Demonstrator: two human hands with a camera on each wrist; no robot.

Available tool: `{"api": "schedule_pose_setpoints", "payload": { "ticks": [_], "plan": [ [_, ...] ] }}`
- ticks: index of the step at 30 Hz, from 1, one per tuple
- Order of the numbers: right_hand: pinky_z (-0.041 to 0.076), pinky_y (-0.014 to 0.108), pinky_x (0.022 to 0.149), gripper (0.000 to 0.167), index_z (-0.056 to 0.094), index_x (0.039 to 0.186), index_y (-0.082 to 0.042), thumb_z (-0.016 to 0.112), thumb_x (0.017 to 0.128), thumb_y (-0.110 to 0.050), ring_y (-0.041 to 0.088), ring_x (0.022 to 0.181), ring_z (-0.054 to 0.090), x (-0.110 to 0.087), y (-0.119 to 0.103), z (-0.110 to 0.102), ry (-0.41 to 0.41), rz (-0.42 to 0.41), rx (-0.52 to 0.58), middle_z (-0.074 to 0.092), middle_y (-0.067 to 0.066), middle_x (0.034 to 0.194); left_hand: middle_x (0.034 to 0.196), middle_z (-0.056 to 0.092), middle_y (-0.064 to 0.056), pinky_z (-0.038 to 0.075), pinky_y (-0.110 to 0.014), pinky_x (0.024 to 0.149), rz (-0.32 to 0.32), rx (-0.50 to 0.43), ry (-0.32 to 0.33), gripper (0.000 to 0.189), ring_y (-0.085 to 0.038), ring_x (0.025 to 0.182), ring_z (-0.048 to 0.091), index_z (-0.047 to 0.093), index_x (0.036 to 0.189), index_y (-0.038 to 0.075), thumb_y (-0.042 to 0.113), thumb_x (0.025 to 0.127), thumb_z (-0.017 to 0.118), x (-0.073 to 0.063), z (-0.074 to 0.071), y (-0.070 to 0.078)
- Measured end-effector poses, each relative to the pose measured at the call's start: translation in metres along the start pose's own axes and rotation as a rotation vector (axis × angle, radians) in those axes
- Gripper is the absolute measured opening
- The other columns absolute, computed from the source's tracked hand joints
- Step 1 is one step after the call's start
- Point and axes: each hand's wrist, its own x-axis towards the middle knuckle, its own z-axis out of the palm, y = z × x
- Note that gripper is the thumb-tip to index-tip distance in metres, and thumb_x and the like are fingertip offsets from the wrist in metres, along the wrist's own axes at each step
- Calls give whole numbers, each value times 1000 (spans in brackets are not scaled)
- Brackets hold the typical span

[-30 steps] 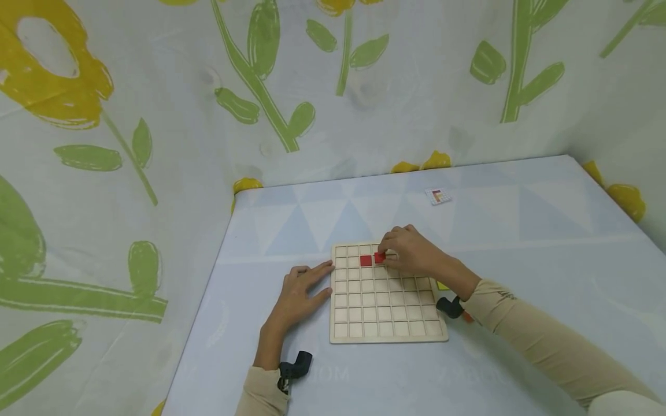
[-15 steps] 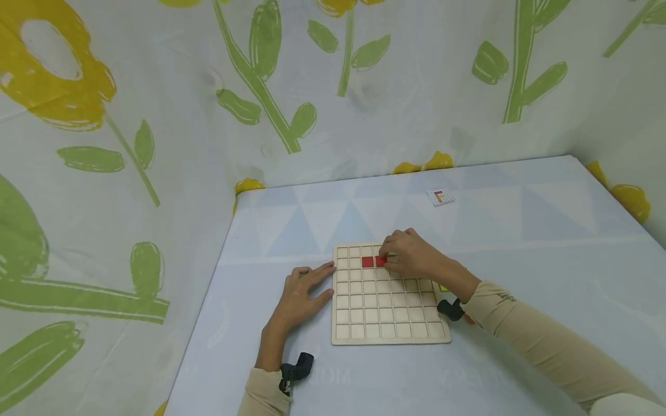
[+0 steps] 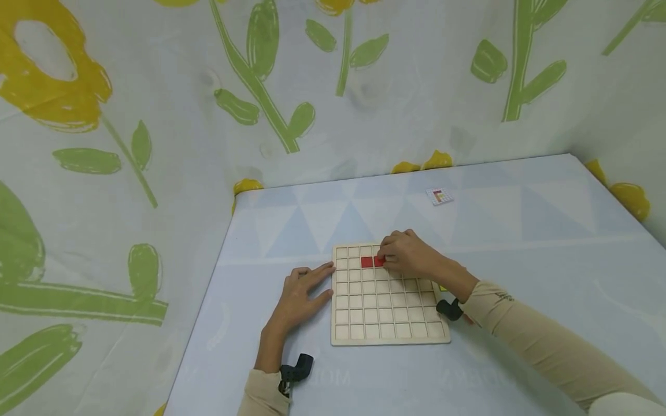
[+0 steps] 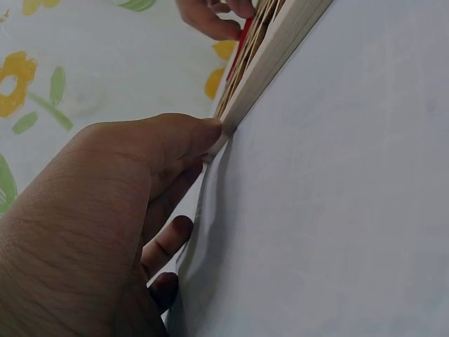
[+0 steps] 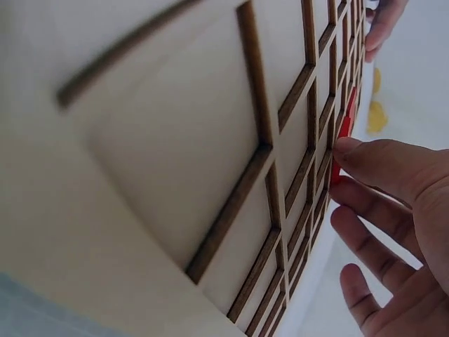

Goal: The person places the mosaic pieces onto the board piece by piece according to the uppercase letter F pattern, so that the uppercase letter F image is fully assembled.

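Observation:
A square wooden grid board (image 3: pixel 370 315) lies flat on the table, most of its cells bare. One red square tile (image 3: pixel 366 262) sits in a cell near the far edge. My right hand (image 3: pixel 408 254) pinches a second red tile (image 3: pixel 378 262) between thumb and forefinger, right beside the first. In the right wrist view the pinched tile (image 5: pixel 338 163) is down at the grid ridges, its other fingers spread. My left hand (image 3: pixel 299 294) touches the board's left edge with thumb and fingertips, fingers extended. The left wrist view shows the thumb (image 4: pixel 203 130) against the wooden side.
A small printed card (image 3: pixel 440 197) with a coloured grid pattern lies beyond the board. Partly hidden by the right forearm are a yellow piece (image 3: pixel 443 288) and an orange-red piece (image 3: pixel 468 319). Flower-patterned cloth (image 3: pixel 343 133) rises behind the table.
The second red tile has come down slightly toward the board, level with the first, my right hand lowering with it. The left hand stays at the board's edge.

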Motion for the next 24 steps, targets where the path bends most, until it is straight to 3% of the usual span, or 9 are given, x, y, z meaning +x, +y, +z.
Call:
{"api": "schedule_pose_setpoints", "payload": {
  "ticks": [11,24],
  "plan": [
    [40,50,87,12,77,101,-13,73,90,-10,25,105,59,-4,4,-10,-16,42,17,70,2,109,150,47,17,31,-48,98,12,15,6,50,-23,120,43,57,145,28,38,96,65,4,-1,5],
    [39,49,92,18,76,104,-6,78,86,-8,28,108,60,-30,15,-33,76,39,67,69,6,110,150,46,17,30,-51,99,-3,9,9,50,-25,122,42,57,144,28,37,96,66,-1,3,2]
  ]
}}
